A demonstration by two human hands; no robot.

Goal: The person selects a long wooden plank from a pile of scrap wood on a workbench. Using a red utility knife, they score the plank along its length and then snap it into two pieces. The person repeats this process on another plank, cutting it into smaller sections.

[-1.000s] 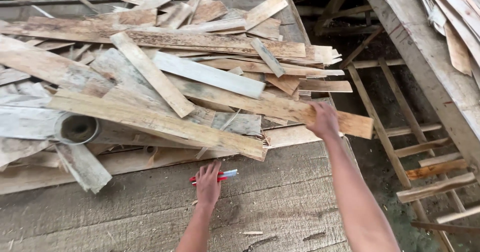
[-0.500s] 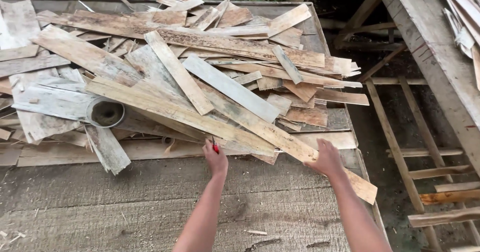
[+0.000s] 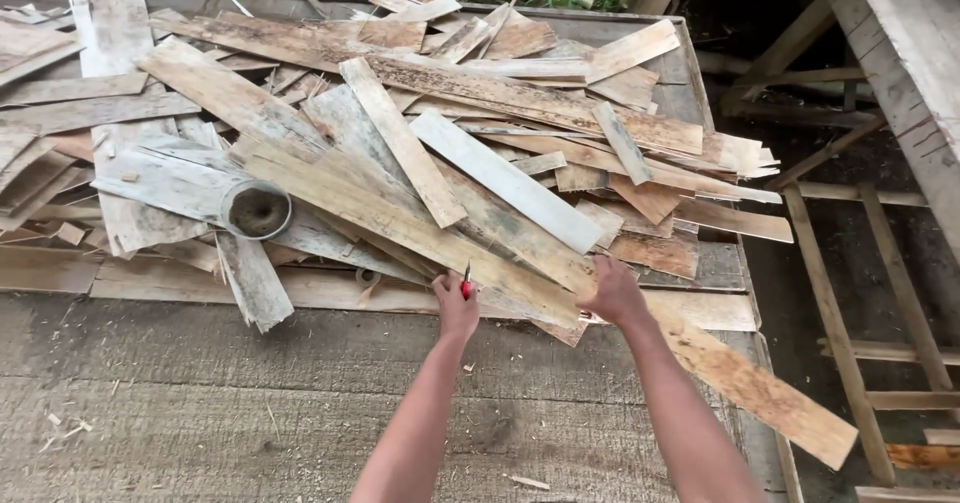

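Left hand [image 3: 456, 306] sits centre frame, closed around a small red-handled tool [image 3: 466, 285] whose tip pokes up above the fist. The knuckles are right against the near edge of the long plank [image 3: 420, 231], which runs diagonally from the left-centre of the pile down to the right.

Right hand [image 3: 612, 293] is just right of centre, palm down and fingers curled on a second long board [image 3: 745, 381]. That board's free end sticks out lower right, past the platform edge [image 3: 762, 358] and over the gap.

The scrap wood pile [image 3: 400, 133] fills the upper two thirds of the frame, pieces overlapping at all angles. A round tin can [image 3: 257, 210] lies in it at left-centre, mouth towards the camera.

Open room: bare grey platform surface [image 3: 200, 403] across the lower left and lower centre, with only sawdust and chips. Right side is tight, with a wooden ladder frame [image 3: 880, 323] below the drop-off and a slanted beam [image 3: 915, 73] at upper right.
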